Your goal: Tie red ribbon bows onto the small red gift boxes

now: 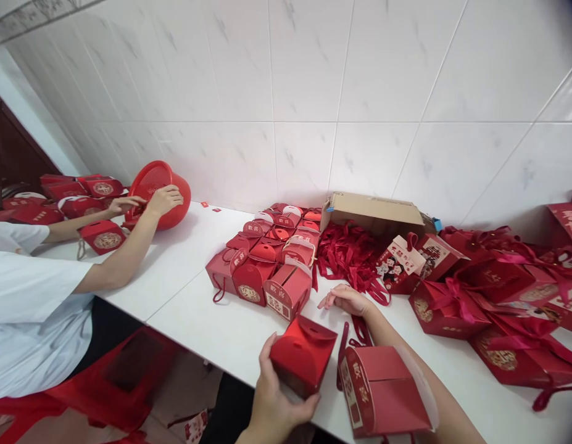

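Red, one box (305, 356) occupies one of the two nearer hands (277, 404)

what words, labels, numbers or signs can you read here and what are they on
"歡喜": on the box nearest the camera
"歡喜": on the front box of the middle cluster
Too small or blurred: gold round emblems, cartoon box print, far-right box lettering
None readable: red box in left hand

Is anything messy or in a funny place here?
Yes: dark red ribbons lie in a loose tangle by the cardboard carton, as if spilled. The red basket is tilted over, and a printed red-and-white piece lies on the floor.
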`<state>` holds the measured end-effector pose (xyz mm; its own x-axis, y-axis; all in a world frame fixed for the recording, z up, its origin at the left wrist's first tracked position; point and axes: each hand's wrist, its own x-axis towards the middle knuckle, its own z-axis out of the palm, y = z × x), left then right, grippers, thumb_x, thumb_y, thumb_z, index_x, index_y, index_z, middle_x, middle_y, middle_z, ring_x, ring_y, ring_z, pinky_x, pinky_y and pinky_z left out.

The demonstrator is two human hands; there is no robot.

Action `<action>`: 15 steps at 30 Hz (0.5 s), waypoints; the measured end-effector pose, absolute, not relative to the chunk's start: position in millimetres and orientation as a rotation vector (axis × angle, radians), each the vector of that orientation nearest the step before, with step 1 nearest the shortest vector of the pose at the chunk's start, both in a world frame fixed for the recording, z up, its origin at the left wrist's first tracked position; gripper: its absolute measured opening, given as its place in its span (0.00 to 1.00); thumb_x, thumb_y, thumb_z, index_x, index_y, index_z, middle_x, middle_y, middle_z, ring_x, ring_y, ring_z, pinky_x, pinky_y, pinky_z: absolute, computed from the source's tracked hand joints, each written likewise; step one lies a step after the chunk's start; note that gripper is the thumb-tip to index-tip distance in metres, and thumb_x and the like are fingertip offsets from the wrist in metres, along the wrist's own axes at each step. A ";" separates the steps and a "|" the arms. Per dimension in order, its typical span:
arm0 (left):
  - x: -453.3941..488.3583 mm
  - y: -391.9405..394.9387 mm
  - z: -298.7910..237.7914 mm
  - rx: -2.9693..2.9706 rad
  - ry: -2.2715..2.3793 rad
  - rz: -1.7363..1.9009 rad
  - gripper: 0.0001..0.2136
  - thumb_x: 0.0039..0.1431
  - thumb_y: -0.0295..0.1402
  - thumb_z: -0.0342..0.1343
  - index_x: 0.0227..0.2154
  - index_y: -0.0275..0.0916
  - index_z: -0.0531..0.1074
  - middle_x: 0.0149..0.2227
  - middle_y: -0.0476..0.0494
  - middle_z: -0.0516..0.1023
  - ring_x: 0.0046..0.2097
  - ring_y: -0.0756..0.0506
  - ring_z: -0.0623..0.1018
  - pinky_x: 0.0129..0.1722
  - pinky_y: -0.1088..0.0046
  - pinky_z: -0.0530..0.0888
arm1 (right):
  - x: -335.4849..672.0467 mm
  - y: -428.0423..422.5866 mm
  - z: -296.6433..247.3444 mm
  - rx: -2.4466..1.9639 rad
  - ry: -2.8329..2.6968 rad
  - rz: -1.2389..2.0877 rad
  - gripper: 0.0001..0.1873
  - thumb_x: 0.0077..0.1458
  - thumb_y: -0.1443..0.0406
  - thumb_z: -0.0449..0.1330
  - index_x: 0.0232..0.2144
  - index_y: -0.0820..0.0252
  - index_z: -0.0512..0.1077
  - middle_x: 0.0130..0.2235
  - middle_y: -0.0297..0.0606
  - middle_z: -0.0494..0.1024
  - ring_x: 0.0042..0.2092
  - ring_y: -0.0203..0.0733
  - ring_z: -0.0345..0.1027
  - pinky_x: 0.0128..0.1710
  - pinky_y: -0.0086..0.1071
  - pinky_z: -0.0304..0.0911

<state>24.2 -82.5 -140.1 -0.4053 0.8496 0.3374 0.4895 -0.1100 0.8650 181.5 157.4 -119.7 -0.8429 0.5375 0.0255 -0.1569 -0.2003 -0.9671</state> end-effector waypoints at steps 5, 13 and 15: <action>-15.0 -112.1 -135.9 1.439 2.012 1.704 0.48 0.39 0.37 0.64 0.63 0.37 0.44 0.61 0.28 0.55 0.58 0.31 0.65 0.58 0.46 0.60 | 180.7 160.8 -123.7 -0.403 -1.621 2.091 0.19 0.48 0.53 0.62 0.23 0.64 0.78 0.26 0.43 0.79 0.37 0.48 0.74 0.47 0.42 0.62; -111.7 -90.5 -123.4 1.173 2.307 1.684 0.56 0.37 0.39 0.67 0.64 0.38 0.34 0.57 0.30 0.58 0.56 0.33 0.68 0.55 0.49 0.66 | 184.7 159.9 -123.1 -0.408 -1.612 2.095 0.12 0.52 0.57 0.60 0.27 0.59 0.78 0.28 0.43 0.78 0.38 0.45 0.73 0.44 0.38 0.62; -144.2 -74.8 -120.1 1.202 2.228 1.681 0.56 0.37 0.38 0.67 0.64 0.40 0.34 0.59 0.30 0.56 0.58 0.34 0.65 0.57 0.50 0.63 | 183.7 162.0 -126.3 -0.399 -1.593 2.100 0.14 0.52 0.56 0.61 0.30 0.62 0.78 0.27 0.41 0.77 0.37 0.45 0.73 0.44 0.39 0.62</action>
